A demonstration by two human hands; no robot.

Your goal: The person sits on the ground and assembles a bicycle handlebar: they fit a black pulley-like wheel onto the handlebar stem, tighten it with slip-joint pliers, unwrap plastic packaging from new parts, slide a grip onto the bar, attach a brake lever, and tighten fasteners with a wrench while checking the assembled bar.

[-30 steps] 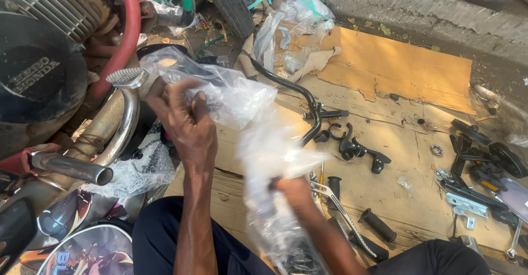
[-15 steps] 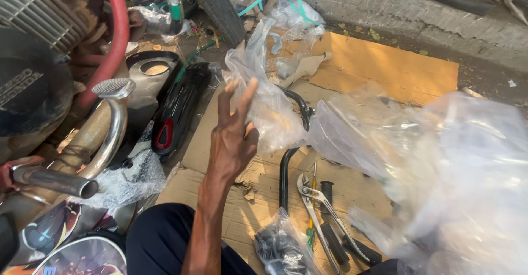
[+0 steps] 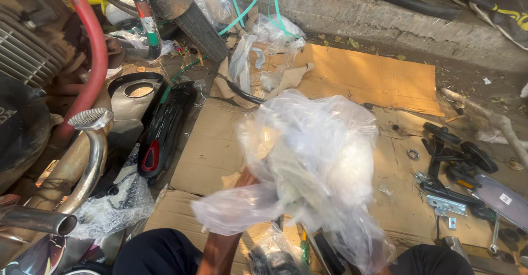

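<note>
A crumpled clear plastic sheet (image 3: 313,165) fills the middle of the view, bunched into a loose, glossy mass held above the cardboard (image 3: 212,148) laid on the ground. The left hand (image 3: 246,179) reaches up into the sheet's lower left side; only the wrist and a bit of the palm show, so its grip on the plastic cannot be made out. The right hand is hidden behind the sheet.

Left of the grip lie a black plastic cover with a red patch (image 3: 162,129) and, farther out, a chrome exhaust pipe (image 3: 82,165) with bubble wrap (image 3: 113,206) under it. Well to the right sit black brackets and metal fittings (image 3: 451,168). Beyond the sheet, flat brown cardboard stretches bare toward a stone kerb (image 3: 385,11), the widest open room. Below the grip, more bagged parts (image 3: 272,256) crowd the person's knees.
</note>
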